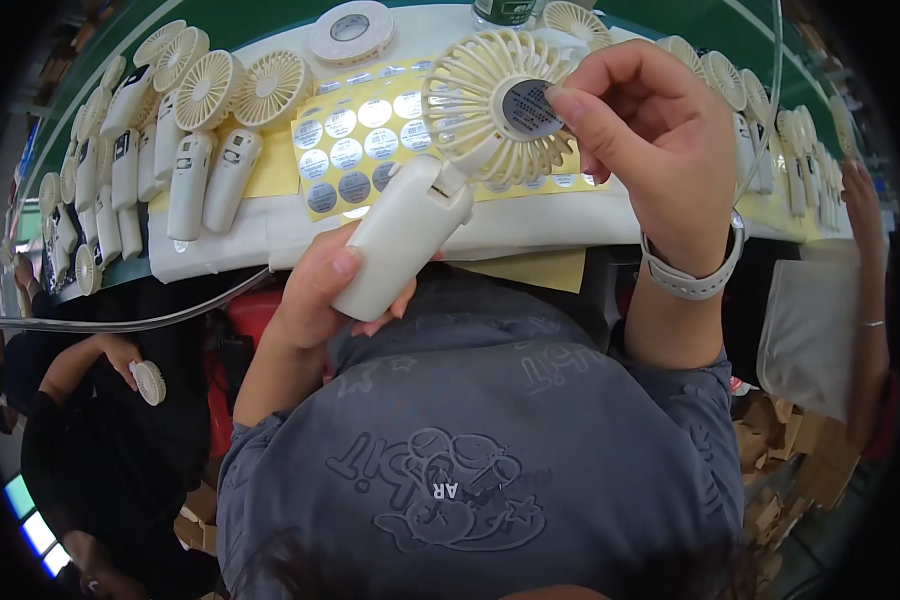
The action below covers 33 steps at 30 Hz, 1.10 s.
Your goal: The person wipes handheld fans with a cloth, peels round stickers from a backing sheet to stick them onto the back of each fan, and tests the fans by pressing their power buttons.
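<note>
My left hand [325,285] is wrapped round the white handle of a small handheld fan [402,235], held tilted above the table's near edge. The fan's round cream grille points up and to the right. A round silver label [532,107] covers the middle of the grille. My right hand [620,120] pinches the right edge of that label with thumb and forefinger. Behind the fan lies a yellow sheet of round silver stickers [345,155], partly hidden by the fan.
A roll of white tape [352,32] sits at the back beside a green-labelled container [505,12]. Many fans [188,185] lie at the left, more [795,165] at the right. A clear tube [150,323] crosses at left. A co-worker's hand [122,358] holds a fan at lower left.
</note>
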{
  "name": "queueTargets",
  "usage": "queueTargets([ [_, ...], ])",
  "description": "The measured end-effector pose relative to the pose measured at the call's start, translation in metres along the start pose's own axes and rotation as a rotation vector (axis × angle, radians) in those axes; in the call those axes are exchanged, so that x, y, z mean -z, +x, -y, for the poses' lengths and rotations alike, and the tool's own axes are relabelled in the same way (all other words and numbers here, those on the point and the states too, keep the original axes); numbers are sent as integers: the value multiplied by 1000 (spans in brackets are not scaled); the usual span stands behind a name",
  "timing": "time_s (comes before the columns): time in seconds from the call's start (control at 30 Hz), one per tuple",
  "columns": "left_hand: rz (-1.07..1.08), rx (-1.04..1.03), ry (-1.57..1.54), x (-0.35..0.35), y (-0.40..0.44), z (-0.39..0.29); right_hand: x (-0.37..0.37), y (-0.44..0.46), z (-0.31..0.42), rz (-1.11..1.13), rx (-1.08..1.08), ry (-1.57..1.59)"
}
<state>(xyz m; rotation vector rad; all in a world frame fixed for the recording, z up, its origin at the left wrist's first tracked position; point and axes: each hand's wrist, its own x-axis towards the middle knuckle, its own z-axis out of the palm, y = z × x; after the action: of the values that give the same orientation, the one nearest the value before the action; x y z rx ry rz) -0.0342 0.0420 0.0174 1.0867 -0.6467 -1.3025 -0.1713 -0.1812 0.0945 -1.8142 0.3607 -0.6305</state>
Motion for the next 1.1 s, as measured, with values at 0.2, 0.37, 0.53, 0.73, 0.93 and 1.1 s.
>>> queueTargets([
  [0.2, 1, 9, 26, -2, 0, -5, 1, 3, -2, 5, 5, -15],
  [0.37, -31, -15, 50, -5, -1, -3, 1, 4, -4, 23, 9, -26],
  [0.53, -31, -18, 64, -5, -2, -4, -1, 3, -4, 15, 5, -25],
  [0.73, -88, -19, 131, -9, -3, -3, -11, -2, -4, -39, 142, -339],
  [0.93, 118, 69, 86, 7, -7, -2, -6, 10, -40, 10, 235, -449],
  [1.1, 20, -273, 681, 12, -3, -1, -2, -1, -66, 107, 38, 248],
])
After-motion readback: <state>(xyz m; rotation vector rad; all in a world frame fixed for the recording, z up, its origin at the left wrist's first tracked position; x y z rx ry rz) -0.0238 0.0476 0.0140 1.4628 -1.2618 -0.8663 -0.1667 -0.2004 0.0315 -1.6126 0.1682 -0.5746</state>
